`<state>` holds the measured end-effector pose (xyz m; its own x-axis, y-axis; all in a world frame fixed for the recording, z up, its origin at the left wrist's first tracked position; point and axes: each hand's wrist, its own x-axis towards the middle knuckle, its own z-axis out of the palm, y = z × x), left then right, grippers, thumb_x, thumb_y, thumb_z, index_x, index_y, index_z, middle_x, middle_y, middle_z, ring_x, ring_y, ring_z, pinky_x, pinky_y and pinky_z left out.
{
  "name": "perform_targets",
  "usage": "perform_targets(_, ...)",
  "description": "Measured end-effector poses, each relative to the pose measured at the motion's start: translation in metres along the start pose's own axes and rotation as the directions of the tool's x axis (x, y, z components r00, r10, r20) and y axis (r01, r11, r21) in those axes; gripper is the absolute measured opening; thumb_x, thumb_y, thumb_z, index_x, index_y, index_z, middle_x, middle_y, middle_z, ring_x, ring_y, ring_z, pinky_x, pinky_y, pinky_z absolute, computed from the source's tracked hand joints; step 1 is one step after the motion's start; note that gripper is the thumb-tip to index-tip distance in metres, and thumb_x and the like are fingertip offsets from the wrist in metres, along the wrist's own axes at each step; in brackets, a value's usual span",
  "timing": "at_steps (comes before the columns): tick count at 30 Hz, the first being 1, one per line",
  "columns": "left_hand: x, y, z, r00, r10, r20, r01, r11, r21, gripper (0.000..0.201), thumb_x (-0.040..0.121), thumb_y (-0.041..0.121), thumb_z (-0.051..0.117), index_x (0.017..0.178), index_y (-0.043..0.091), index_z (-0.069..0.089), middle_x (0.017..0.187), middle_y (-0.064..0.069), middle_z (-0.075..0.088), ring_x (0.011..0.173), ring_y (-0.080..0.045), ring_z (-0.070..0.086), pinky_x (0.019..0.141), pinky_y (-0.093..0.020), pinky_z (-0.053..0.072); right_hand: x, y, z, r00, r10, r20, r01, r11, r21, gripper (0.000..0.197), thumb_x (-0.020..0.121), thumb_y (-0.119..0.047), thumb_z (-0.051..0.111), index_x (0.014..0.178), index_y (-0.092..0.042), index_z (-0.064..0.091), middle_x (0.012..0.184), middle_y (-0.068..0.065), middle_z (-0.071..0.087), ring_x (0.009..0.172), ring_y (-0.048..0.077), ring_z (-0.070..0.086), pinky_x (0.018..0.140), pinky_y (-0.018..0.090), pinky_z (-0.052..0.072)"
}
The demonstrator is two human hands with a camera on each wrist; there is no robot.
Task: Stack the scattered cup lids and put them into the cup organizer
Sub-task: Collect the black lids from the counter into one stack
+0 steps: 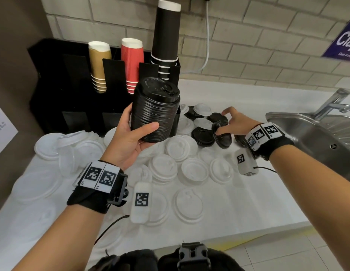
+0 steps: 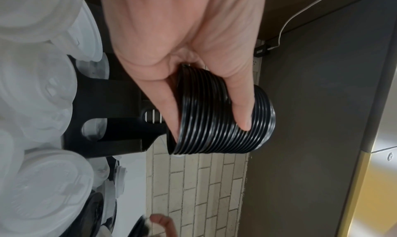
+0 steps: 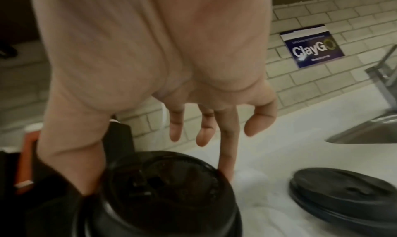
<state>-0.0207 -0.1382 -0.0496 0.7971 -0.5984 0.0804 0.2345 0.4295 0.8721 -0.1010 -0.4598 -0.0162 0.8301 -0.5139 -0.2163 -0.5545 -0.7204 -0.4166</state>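
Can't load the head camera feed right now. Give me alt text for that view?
The left hand holds a tall stack of black lids above the counter, while the right hand pinches a tilted black lid among loose ones. White lids cover the counter before a black cup organizer.

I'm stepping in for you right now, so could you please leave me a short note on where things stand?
Left hand grips a tall stack of black lids, held up in front of the cup organizer. Right hand pinches one tilted black lid among the loose black lids on the counter.
Done: most black lids stacked.
Left: gather the last black ones, stack the scattered white lids, put the stacks in the organizer.
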Motion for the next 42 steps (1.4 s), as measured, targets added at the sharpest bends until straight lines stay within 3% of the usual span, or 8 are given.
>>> perform_targets(4, -0.002, -0.005, 0.004, 1.0, -0.013, -0.021, 0.013, 0.999, -0.036, 0.082, 0.069, 0.012, 0.078, 0.141, 0.025, 0.042, 0.121, 0.001, 0.068, 0.111, -0.02, 0.066, 0.075, -0.034, 0.058, -0.025, -0.034, -0.006, 0.992, -0.105, -0.07, 0.121, 0.948, 0.296, 0.04, 0.078, -0.028, 0.073, 0.112, -0.03, 0.053, 0.094, -0.002, 0.052, 0.081, 0.013, 0.056, 0.066, 0.031, 0.052)
perform_targets(8, -0.005, -0.008, 0.008, 0.999, -0.035, 0.011, 0.036, 0.99, -0.134, 0.07, 0.074, 0.013, 0.071, 0.138, 0.027, 0.044, 0.121, 0.002, 0.068, 0.113, -0.021, 0.065, 0.077, -0.038, 0.059, -0.059, -0.071, -0.006, 0.95, -0.276, -0.149, 0.304, 0.695, 0.652, 0.028, 0.078, -0.022, 0.066, 0.1, -0.035, 0.056, 0.1, 0.0, 0.05, 0.086, 0.011, 0.06, 0.075, 0.038, 0.058)
perform_targets(14, -0.011, -0.009, 0.011, 0.999, -0.042, 0.029, 0.045, 0.989, -0.143, 0.073, 0.071, 0.022, 0.076, 0.137, 0.027, 0.046, 0.124, 0.001, 0.067, 0.114, -0.022, 0.065, 0.076, -0.039, 0.058, -0.106, -0.114, 0.005, 0.804, -0.401, -0.439, 0.593, 0.488, 0.64, 0.032, 0.077, -0.022, 0.071, 0.102, -0.034, 0.054, 0.098, -0.01, 0.058, 0.082, 0.008, 0.063, 0.071, 0.021, 0.052)
perform_targets(18, -0.014, -0.012, 0.009, 0.998, -0.043, 0.04, 0.046, 0.995, -0.092, 0.063, 0.075, 0.016, 0.073, 0.131, 0.033, 0.05, 0.122, 0.003, 0.068, 0.113, -0.021, 0.065, 0.075, -0.038, 0.058, -0.12, -0.13, 0.014, 0.743, -0.404, -0.534, 0.668, 0.505, 0.548, 0.034, 0.076, -0.024, 0.074, 0.104, -0.033, 0.058, 0.111, -0.013, 0.054, 0.095, 0.011, 0.062, 0.074, 0.021, 0.052)
perform_targets(22, -0.017, -0.013, 0.006, 0.997, -0.053, 0.058, 0.056, 0.997, -0.05, 0.067, 0.074, 0.015, 0.074, 0.133, 0.033, 0.05, 0.124, 0.0, 0.066, 0.113, -0.022, 0.065, 0.074, -0.037, 0.058, -0.119, -0.144, 0.022, 0.73, -0.433, -0.529, 0.676, 0.57, 0.466, 0.027, 0.079, -0.017, 0.074, 0.101, -0.027, 0.064, 0.12, 0.003, 0.058, 0.106, 0.017, 0.061, 0.076, 0.021, 0.047)
perform_targets(27, -0.02, -0.012, 0.003, 0.993, -0.074, 0.094, 0.075, 0.997, -0.013, 0.069, 0.068, 0.015, 0.08, 0.127, 0.039, 0.054, 0.131, -0.005, 0.061, 0.117, -0.025, 0.062, 0.076, -0.037, 0.057, -0.12, -0.153, 0.032, 0.708, -0.448, -0.545, 0.684, 0.625, 0.375, 0.02, 0.078, -0.013, 0.074, 0.093, -0.024, 0.07, 0.111, -0.001, 0.055, 0.112, 0.009, 0.055, 0.099, 0.026, 0.045)
perform_targets(39, -0.024, -0.006, -0.006, 0.987, -0.092, 0.13, 0.098, 0.994, -0.046, 0.06, 0.068, 0.014, 0.077, 0.118, 0.044, 0.059, 0.133, -0.009, 0.059, 0.115, -0.026, 0.063, 0.073, -0.037, 0.057, -0.127, -0.163, 0.044, 0.728, -0.425, -0.538, 0.655, 0.663, 0.362, 0.021, 0.076, -0.014, 0.077, 0.091, -0.026, 0.071, 0.115, 0.001, 0.053, 0.111, 0.006, 0.053, 0.096, 0.019, 0.044)
perform_targets(42, -0.025, -0.006, -0.008, 0.986, -0.101, 0.129, 0.111, 0.992, -0.066, 0.061, 0.069, 0.014, 0.076, 0.12, 0.042, 0.058, 0.133, -0.01, 0.058, 0.113, -0.027, 0.064, 0.072, -0.037, 0.057, -0.128, -0.165, 0.049, 0.708, -0.417, -0.57, 0.668, 0.656, 0.351, 0.021, 0.076, -0.014, 0.077, 0.091, -0.026, 0.071, 0.115, 0.001, 0.052, 0.108, -0.007, 0.05, 0.09, 0.013, 0.044)
